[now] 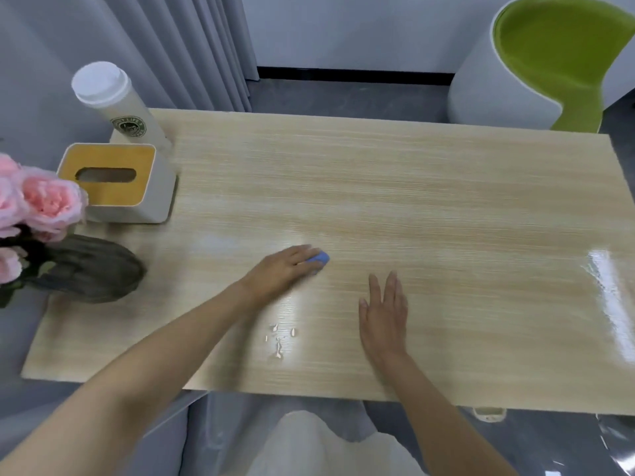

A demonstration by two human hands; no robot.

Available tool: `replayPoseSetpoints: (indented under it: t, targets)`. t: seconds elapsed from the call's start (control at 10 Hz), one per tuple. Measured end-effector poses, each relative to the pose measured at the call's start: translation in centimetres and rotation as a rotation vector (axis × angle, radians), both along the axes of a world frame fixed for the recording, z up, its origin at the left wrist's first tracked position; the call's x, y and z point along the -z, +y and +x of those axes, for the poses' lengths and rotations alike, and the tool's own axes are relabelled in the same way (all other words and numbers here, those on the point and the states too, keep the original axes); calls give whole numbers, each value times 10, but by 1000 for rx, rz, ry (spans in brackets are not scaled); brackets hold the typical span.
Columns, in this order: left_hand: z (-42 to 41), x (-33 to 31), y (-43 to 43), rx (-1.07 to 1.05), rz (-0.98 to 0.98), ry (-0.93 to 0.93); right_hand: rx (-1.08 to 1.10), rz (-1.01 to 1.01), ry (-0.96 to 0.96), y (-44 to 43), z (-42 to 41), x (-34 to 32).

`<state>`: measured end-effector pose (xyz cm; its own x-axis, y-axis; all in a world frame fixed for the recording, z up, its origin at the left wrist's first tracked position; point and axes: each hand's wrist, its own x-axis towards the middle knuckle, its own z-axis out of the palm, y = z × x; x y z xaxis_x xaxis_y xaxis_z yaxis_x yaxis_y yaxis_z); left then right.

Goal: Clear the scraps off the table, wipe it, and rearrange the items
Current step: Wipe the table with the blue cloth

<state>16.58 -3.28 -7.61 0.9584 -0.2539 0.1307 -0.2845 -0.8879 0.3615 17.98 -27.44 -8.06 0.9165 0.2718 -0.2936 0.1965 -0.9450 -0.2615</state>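
My left hand [283, 269] presses a blue cloth [319, 258] flat on the light wooden table [446, 207], just left of its middle; only the cloth's far edge shows past my fingers. My right hand [385, 312] lies flat and open on the table, a little nearer and to the right, holding nothing. A few water droplets [279, 338] sit on the surface between my two forearms. Along the left edge stand a white cup with a lid [117, 104], a tissue box with a yellow top [118, 183] and a dark vase [91, 267] of pink flowers [37, 201].
A green and white chair [543, 63] stands beyond the table's far right corner. Grey curtains [165, 46] hang behind the left side. Glare lies on the table's right end [608, 290]. The near edge is close to my body.
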Motion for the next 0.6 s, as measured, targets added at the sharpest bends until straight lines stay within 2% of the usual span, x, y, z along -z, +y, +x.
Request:
replayPoseSetpoints:
  t: [0.1, 0.2, 0.3, 0.4, 0.5, 0.6]
  targets:
    - [-4, -3, 31, -549, 6, 72, -29, 1, 11, -7, -10, 0]
    - [2, 4, -2, -932, -75, 27, -42, -23, 29, -15, -21, 1]
    - [2, 11, -64, -443, -73, 19, -38, -26, 44, -18, -27, 2]
    - [-7, 8, -63, 153, 157, -100, -34, -37, 37, -19, -31, 1]
    - [-16, -11, -14, -249, 107, 43, -31, -22, 41, -28, -39, 1]
    - [-28, 0, 17, -784, 65, 106, -17, -6, 25, -40, -50, 3]
